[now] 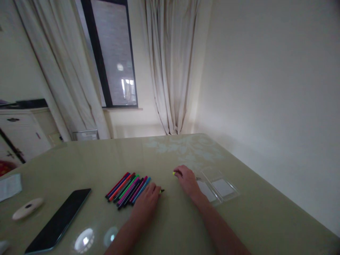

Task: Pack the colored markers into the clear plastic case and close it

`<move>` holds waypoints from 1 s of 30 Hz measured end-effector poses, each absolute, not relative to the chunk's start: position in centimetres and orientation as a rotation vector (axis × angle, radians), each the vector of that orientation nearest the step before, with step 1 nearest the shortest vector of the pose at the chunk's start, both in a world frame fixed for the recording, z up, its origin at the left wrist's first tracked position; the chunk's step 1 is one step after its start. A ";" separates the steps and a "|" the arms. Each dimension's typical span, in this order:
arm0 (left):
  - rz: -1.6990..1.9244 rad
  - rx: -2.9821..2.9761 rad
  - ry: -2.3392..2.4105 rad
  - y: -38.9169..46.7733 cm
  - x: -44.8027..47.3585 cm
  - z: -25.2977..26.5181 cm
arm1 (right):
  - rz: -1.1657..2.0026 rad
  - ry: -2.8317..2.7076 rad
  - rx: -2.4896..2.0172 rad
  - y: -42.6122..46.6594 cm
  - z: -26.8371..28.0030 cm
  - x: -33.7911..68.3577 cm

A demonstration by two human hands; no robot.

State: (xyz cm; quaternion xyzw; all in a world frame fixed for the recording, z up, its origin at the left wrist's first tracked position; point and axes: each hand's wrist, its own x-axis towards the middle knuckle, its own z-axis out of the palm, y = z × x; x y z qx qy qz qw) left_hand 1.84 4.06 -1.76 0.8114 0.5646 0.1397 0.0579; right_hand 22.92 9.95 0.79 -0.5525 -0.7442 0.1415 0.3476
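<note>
My left hand (146,199) is closed around a yellow-green marker (160,191); only a short end with a black tip shows, pointing right. Just left of that hand, several coloured markers (127,190) lie side by side in a slanted row on the table, in red, blue, orange, green, purple and pink. To the right, my right hand (186,180) pinches a small yellow piece (174,173), a marker cap by its look, mostly hidden by the fingers. Beside my right wrist lies an open clear plastic case (230,191) with white labels, partly covered by the forearm.
A black tablet or large phone (60,219) lies at the left, with a white oval object (28,209) and a pale packet (10,187) beyond it. The greenish table (87,159) meets a white wall on the right. Curtains (171,63) hang behind.
</note>
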 end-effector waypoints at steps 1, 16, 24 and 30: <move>0.405 2.477 1.699 3.9 1.9 -1.7 | 0.319 -1.976 -1.509 10.1 0.6 23.1; 0.685 2.325 1.960 5.2 -1.9 -0.4 | 0.205 -2.102 -1.486 8.5 0.7 21.7; 0.679 2.442 1.817 5.3 -1.3 -1.0 | 0.277 -2.234 -1.188 6.8 0.9 19.1; 0.802 2.415 1.494 4.7 -0.3 -1.1 | 0.281 -2.373 -1.050 7.3 0.7 19.7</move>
